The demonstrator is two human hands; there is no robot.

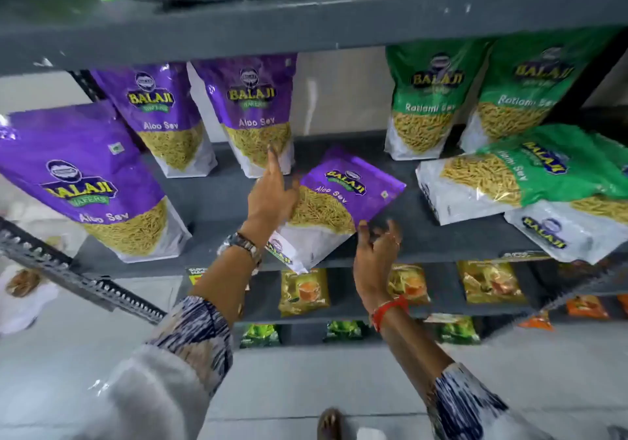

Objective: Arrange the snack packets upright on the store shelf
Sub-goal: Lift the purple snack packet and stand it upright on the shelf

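A purple Aloo Sev packet [343, 201] lies flat and askew on the grey shelf [221, 198], its white bottom over the front edge. My left hand [272, 198] rests on its left side, fingers spread, index finger reaching the upright purple packet [253, 113] behind. My right hand [373, 252] hovers at the packet's lower right corner, fingers apart, holding nothing. Two more purple packets stand upright, one at the back [163, 113] and one at the front left [88, 174]. Two green Ratlami Sev packets [431, 99] [523, 93] stand at the back right. Two other green packets [520, 174] [571, 225] lie flat.
A shelf above [306, 21] holds a green and white bag. Lower shelves carry small yellow packets [304, 291], green packets [260, 336] and orange ones [586, 307]. A perforated metal upright [78, 280] juts out at the left. The floor and my foot [329, 424] are below.
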